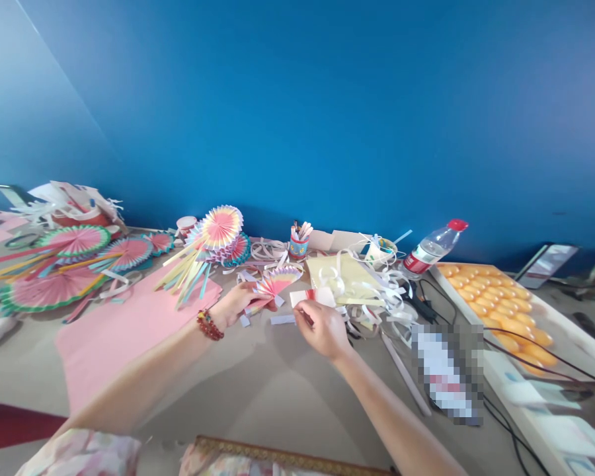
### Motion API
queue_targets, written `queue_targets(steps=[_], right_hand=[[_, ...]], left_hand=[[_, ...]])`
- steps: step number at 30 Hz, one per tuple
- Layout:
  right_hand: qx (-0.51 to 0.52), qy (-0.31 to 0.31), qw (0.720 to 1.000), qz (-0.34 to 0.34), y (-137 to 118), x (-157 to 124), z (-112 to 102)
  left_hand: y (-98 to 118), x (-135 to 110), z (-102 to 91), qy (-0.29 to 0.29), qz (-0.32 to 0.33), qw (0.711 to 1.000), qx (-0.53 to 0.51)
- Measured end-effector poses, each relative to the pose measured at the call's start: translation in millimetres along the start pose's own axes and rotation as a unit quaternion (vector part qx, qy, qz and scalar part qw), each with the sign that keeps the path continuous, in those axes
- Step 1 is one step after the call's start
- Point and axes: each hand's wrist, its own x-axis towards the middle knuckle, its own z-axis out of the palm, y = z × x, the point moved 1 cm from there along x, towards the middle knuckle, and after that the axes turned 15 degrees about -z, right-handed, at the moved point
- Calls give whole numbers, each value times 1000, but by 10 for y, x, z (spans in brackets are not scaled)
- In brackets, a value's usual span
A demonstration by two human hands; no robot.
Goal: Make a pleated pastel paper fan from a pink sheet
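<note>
My left hand (238,301), with a red beaded bracelet on its wrist, grips a pleated paper fan (277,280) by its narrow end. The fan is partly spread, pink and yellow inside with a lilac scalloped edge. To its right, my right hand (323,327) is closed in a pinch; what its fingertips hold is too small to make out. Just behind those fingers is a white card with a red patch (327,295); I cannot tell whether they grip it. Small pale paper strips (282,319) lie on the table between my hands.
Finished paper rosettes (222,228) with streamers and a pink sheet (129,324) lie left. Behind stand a pencil cup (298,246) and curled paper strips (377,291). A bottle (429,252), black cables (506,423) and a tray with orange domes (490,297) are right.
</note>
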Motion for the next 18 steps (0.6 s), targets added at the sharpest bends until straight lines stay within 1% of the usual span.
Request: queue_targets(steps=[2,7,11,14,18], right_hand=[[-12,11,1000,3,-32,7,-6],[-53,37,997,-30,-108,19,-59],[-11,61,997,-40,-162,22,-163],[25,74,996,-35,-214,10,-229],[47,85,995,-27,-280,11,-258]], left_hand=[[-18,-13,30,-13,-7,999,-45],[-71,-47,98,-61,-47,987,-138],[-94,-117,141,-110,-75,976,-175],[-104,-168,169,-129,-77,970,-193],[-137,-217,225,-159,-81,964,-196]])
